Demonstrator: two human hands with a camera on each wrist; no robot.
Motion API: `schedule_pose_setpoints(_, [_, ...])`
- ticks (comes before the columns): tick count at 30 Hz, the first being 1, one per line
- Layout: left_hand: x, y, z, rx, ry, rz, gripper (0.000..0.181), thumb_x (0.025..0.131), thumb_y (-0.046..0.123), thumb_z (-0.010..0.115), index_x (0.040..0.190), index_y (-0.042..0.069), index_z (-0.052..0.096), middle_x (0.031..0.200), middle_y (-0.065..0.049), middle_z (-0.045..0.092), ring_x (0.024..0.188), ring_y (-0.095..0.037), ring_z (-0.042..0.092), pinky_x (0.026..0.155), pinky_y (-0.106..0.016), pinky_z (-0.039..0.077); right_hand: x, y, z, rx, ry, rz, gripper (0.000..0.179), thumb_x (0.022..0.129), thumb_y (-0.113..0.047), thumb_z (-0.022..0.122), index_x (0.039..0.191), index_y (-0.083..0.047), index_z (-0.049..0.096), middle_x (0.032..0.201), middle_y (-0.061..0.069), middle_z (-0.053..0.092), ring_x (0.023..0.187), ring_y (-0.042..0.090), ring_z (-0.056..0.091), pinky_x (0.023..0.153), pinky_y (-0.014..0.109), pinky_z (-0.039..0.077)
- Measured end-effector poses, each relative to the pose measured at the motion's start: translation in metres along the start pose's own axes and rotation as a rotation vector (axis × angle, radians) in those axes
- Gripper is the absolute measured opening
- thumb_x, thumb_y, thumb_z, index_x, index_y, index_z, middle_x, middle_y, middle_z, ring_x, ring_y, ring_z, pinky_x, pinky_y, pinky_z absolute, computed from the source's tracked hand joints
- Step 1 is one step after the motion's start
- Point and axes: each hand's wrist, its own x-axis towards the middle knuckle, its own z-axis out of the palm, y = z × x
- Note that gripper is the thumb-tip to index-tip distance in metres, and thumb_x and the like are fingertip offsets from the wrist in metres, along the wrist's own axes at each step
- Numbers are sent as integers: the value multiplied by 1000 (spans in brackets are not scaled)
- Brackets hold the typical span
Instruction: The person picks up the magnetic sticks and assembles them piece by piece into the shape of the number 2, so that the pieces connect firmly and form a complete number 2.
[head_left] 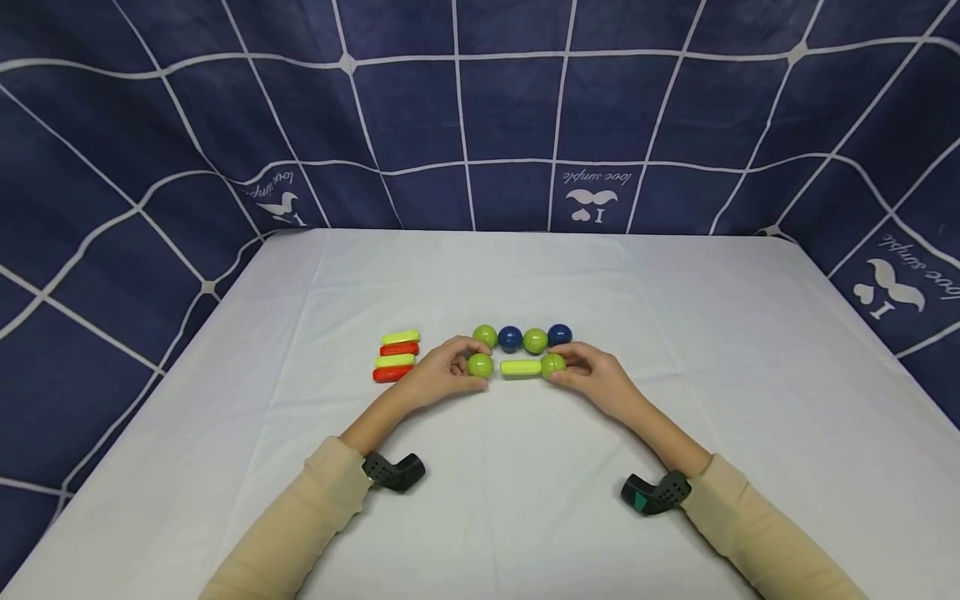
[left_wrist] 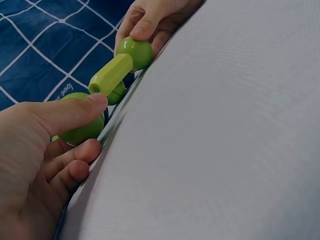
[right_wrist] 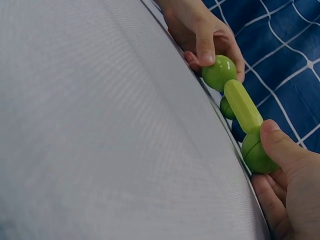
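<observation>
My left hand (head_left: 442,372) pinches a green ball (head_left: 481,365) between thumb and fingers. Across from it, my right hand (head_left: 597,381) grips another green ball (head_left: 553,364), which sits on one end of a yellow-green ridged rod (head_left: 521,368). The rod's free end points toward the ball in my left hand, with a small gap between them in the head view. A hole shows in that free end of the rod (left_wrist: 96,88) in the left wrist view. Just behind the hands runs a row of balls, green (head_left: 485,336), blue (head_left: 510,338), green (head_left: 535,340) and blue (head_left: 559,334).
Left of my left hand lie several short rods, yellow (head_left: 401,337) and red (head_left: 393,373), stacked in a column on the white tablecloth (head_left: 480,500). A dark blue curtain with white grid lines (head_left: 510,108) hangs behind and beside the table.
</observation>
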Motion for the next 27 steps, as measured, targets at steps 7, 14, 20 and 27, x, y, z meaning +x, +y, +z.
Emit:
schedule_pose_setpoints(7, [3, 0, 2, 17, -15, -13, 43, 77, 20, 73, 116, 14, 57, 75, 0, 47, 65, -12, 43, 59, -20, 37, 1, 1, 1, 1, 12, -5, 44, 81, -27, 68, 118, -8, 56, 116, 13, 59, 103, 26, 61, 84, 28, 50])
schedule_pose_setpoints(14, [2, 1, 6, 52, -22, 0, 42, 77, 20, 72, 116, 14, 58, 80, -1, 48, 63, -10, 42, 56, -19, 36, -3, -4, 9, -26, 52, 3, 44, 81, -23, 67, 119, -5, 55, 113, 16, 57, 101, 27, 61, 82, 26, 50])
schedule_pose_setpoints(20, [2, 4, 6, 133, -17, 57, 39, 79, 17, 69, 116, 11, 60, 89, -3, 51, 65, -10, 42, 56, -18, 36, -3, -6, 10, -24, 36, -28, 42, 81, -19, 68, 119, -5, 55, 115, 15, 56, 104, 27, 60, 84, 23, 49])
schedule_pose_setpoints(27, [2, 4, 3, 186, -24, 61, 43, 80, 15, 66, 122, 9, 57, 99, -6, 51, 67, -10, 42, 58, -18, 35, -1, -5, 5, -4, -27, -55, 43, 83, -19, 65, 122, -6, 54, 120, 13, 54, 110, 26, 58, 87, 22, 47])
